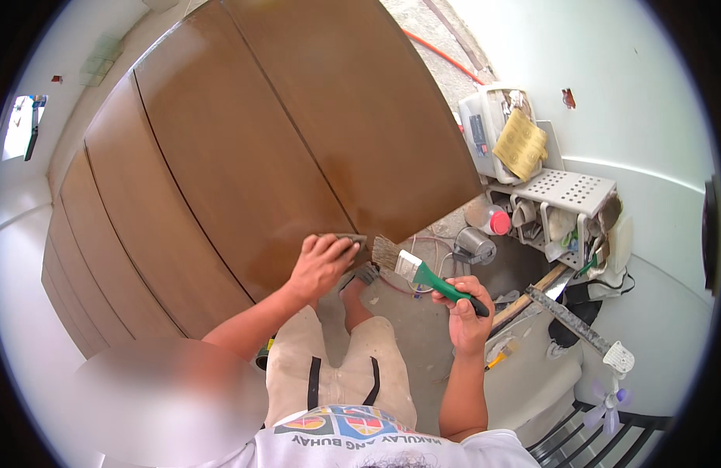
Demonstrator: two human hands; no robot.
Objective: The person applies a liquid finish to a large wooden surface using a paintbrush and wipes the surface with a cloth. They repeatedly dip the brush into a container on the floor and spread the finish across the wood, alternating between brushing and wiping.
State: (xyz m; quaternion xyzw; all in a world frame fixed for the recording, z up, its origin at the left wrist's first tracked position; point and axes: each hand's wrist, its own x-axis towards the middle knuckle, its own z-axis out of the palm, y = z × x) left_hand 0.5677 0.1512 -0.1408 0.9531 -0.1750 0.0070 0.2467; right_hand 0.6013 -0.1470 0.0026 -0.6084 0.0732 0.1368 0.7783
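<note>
1. The left hand [323,265] has its fingers bent and close together, holding a flat, dark brown pad [358,238] at the near edge of a big, shiny brown board [243,164] with long grooves.
2. The right hand [467,308] pinches a wide paintbrush [436,283] with a green handle between thumb and fingers. Its grey-brown hairs are just beside the pad.
3. A jar with a pinkish-red lid [499,223] is near a silver metal can [476,246].
</note>
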